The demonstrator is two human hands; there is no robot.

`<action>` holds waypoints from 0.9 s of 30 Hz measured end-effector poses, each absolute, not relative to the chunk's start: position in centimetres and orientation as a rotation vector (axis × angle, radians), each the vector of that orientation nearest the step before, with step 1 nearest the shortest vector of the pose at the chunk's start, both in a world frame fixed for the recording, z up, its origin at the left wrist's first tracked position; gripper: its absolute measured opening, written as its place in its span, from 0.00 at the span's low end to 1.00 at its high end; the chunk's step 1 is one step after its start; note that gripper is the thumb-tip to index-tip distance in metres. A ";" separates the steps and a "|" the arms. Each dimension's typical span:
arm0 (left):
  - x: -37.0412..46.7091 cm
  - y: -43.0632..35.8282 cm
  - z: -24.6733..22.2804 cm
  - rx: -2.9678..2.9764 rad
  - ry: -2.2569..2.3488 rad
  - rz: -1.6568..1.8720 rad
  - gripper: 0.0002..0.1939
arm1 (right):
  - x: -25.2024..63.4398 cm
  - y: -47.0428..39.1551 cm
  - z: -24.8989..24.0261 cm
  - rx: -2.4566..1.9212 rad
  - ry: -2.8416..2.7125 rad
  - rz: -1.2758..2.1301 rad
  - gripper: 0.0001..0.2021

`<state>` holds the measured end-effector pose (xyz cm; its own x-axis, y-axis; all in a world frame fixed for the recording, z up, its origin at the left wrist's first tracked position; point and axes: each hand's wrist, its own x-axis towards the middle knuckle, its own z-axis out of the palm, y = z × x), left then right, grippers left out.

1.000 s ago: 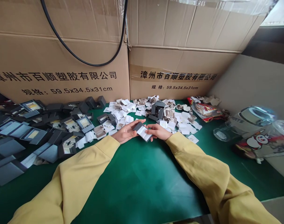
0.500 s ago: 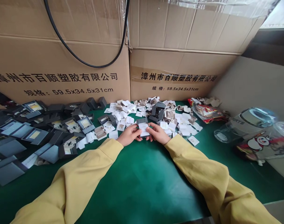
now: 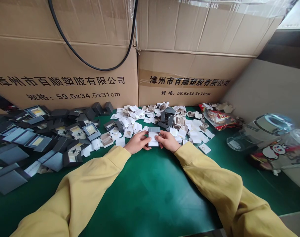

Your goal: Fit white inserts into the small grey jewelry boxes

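Observation:
Between my two hands is a small dark grey box (image 3: 154, 129) with a white card insert (image 3: 153, 139) on its near face. My left hand (image 3: 139, 141) grips the box's left side, thumb on the white part. On the opposite side my right hand (image 3: 167, 141) pinches it, its thumb also pressing the white card. Fingers under the box are partly hidden. Just behind the hands lies a heap of white and brown folded card pieces (image 3: 132, 115), and a few dark boxes (image 3: 167, 117) rest among them.
Many dark grey boxes (image 3: 63, 131), some opened, cover the left of the green table (image 3: 145, 197). Large cardboard cartons (image 3: 90, 65) stand behind, with a black cable (image 3: 103, 69) hanging in front. At right are a red snack bag (image 3: 219, 118) and clear plastic cups (image 3: 270, 128).
The box in my hands has tilted, and its white insert now shows down to the near edge, where a dark edge was before. Both hands keep their hold almost in place.

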<state>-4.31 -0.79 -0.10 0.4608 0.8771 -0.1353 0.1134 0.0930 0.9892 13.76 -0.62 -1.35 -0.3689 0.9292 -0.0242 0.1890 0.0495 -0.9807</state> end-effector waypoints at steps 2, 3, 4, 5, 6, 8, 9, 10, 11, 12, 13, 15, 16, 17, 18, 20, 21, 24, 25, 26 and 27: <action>-4.2 -0.8 -0.1 1.370 0.962 0.733 0.25 | 13.7 -0.7 -1.2 -1.155 -1.667 1.372 0.12; -4.2 -0.7 -0.1 1.373 0.973 0.740 0.24 | 13.6 -0.8 -1.2 -1.167 -1.685 1.369 0.11; -4.1 -0.7 -0.2 1.378 0.985 0.746 0.24 | 13.6 -0.8 -1.2 -1.183 -1.704 1.364 0.10; -4.1 -0.7 -0.3 1.384 0.996 0.753 0.23 | 13.6 -0.9 -1.1 -1.201 -1.723 1.357 0.10; -4.1 -0.6 -0.4 1.388 1.007 0.765 0.22 | 13.5 -0.9 -1.2 -1.216 -1.741 1.347 0.09; -4.1 -0.6 -0.6 1.386 1.028 0.796 0.20 | 13.5 -0.9 -1.3 -1.217 -1.767 1.312 0.10; -4.1 -0.6 -0.7 1.382 1.040 0.812 0.19 | 13.5 -0.9 -1.4 -1.203 -1.771 1.271 0.11; -4.1 -0.6 -0.7 1.377 1.050 0.820 0.19 | 13.5 -0.9 -1.4 -1.186 -1.769 1.206 0.12; -4.1 -0.6 -0.7 1.374 1.058 0.823 0.18 | 13.5 -1.0 -1.5 -1.172 -1.763 1.117 0.13; -4.1 -0.7 -0.7 1.374 1.063 0.820 0.18 | 13.5 -1.0 -1.5 -1.164 -1.757 1.011 0.14; -4.1 -0.7 -0.6 1.377 1.067 0.814 0.17 | 13.5 -1.1 -1.5 -1.164 -1.755 0.895 0.15; -4.0 -0.7 -0.5 1.390 1.076 0.789 0.17 | 13.4 -1.3 -1.4 -1.177 -1.776 0.692 0.16; -4.0 -0.7 -0.5 1.399 1.083 0.776 0.17 | 13.4 -1.4 -1.3 -1.187 -1.794 0.626 0.15; -4.0 -0.7 -0.4 1.410 1.089 0.763 0.17 | 13.4 -1.5 -1.3 -1.197 -1.809 0.582 0.14; -4.0 -0.7 -0.4 1.421 1.093 0.750 0.17 | 13.4 -1.6 -1.2 -1.207 -1.819 0.561 0.13; -4.0 -0.8 -0.3 1.445 1.095 0.729 0.17 | 13.4 -1.6 -1.1 -1.233 -1.818 0.561 0.11; -4.0 -0.8 -0.3 1.459 1.088 0.721 0.18 | 13.4 -1.7 -1.1 -1.250 -1.808 0.566 0.10; -4.1 -0.9 -0.2 1.472 1.045 0.696 0.18 | 13.4 -1.6 -1.1 -1.299 -1.771 0.604 0.10; -4.2 -1.0 -0.1 1.465 1.028 0.691 0.18 | 13.4 -1.6 -1.1 -1.310 -1.758 0.631 0.11; -4.2 -1.0 -0.1 1.452 1.014 0.689 0.18 | 13.5 -1.6 -1.1 -1.318 -1.747 0.661 0.11; -4.3 -1.0 0.0 1.435 1.003 0.688 0.19 | 13.5 -1.6 -1.1 -1.322 -1.739 0.688 0.11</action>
